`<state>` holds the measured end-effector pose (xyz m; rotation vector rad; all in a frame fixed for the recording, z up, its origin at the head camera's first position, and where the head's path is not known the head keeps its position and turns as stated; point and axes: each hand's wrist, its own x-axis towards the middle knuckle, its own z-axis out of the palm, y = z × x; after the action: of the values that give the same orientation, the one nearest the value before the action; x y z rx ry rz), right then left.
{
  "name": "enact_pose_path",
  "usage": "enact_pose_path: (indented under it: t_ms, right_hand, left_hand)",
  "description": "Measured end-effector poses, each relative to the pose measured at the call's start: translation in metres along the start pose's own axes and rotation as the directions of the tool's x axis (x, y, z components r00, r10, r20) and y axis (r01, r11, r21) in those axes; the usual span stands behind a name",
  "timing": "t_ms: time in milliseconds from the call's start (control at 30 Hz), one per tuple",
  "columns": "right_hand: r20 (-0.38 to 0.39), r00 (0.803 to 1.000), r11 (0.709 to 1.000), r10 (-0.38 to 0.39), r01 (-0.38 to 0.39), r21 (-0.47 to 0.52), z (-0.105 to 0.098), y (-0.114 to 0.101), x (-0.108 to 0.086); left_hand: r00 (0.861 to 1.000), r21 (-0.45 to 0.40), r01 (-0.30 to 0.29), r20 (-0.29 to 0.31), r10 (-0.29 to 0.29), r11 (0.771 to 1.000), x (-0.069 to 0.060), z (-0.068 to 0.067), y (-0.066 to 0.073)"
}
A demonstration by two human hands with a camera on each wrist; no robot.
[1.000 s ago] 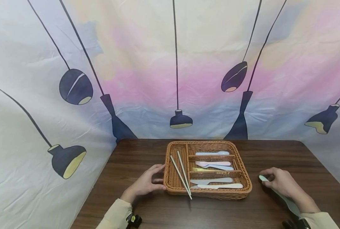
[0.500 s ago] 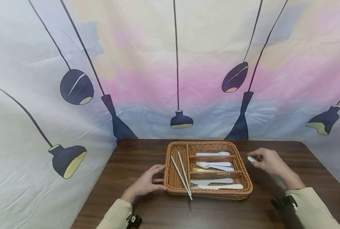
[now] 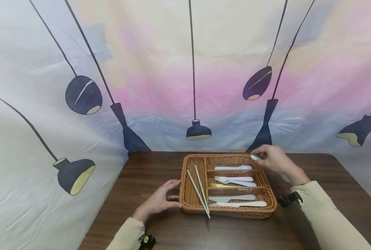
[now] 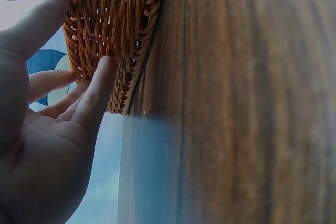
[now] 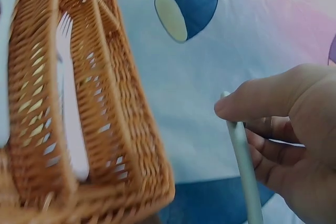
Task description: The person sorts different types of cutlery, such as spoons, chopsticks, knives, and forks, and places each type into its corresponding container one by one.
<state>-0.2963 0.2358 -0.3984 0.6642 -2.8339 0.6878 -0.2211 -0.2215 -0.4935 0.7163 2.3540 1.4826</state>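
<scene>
My right hand (image 3: 274,159) pinches the handle end of a pale green piece of cutlery (image 5: 244,166) between thumb and fingers. It is just over the back right corner of a wicker cutlery basket (image 3: 229,215). The utensil's other end (image 3: 284,177) pokes out by the wrist, too hidden to tell its kind. At the basket's left side, my left hand (image 3: 158,198) rests its spread thumb and fingers against the outer wall, as the left wrist view also shows.
In the basket lie two pale chopsticks (image 3: 198,191), a light blue spoon (image 3: 235,167), several forks (image 3: 233,179) and knives (image 3: 241,204). Dividers (image 3: 235,190) separate its compartments. A dark wooden table (image 3: 132,184) lies beneath, backed by a cloth printed with lamps (image 3: 160,86).
My right hand has moved left and away from me, bringing the pale green utensil from the table's right side to the basket's back right corner. My left hand stays at the basket.
</scene>
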Motion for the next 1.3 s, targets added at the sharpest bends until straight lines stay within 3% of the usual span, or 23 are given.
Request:
enact_pose_path:
  t_ms: [367,667,933,1300]
  right_hand:
    - [0.020,0.998,0.994,-0.065,0.063,0.086,0.015,-0.029,0.042]
    - [0.090,0.990,0.987,-0.105,0.093,0.128,0.033,-0.047,0.071]
    - [0.136,0.986,0.985,-0.101,0.080,0.154,0.048,-0.054,0.079]
    - [0.140,0.984,0.984,-0.112,0.090,0.153,0.056,-0.052,0.077]
  left_hand:
    - [1.000,-0.031,-0.004,0.010,0.004,1.000,0.000,0.000,0.000]
    - [1.000,-0.050,-0.015,0.021,0.016,0.999,0.000,0.001,0.000]
    - [1.000,-0.038,-0.025,0.016,0.025,0.999,0.001,0.001,0.000]
    - [0.999,-0.044,-0.028,0.020,0.029,0.999,0.000,0.001,-0.003]
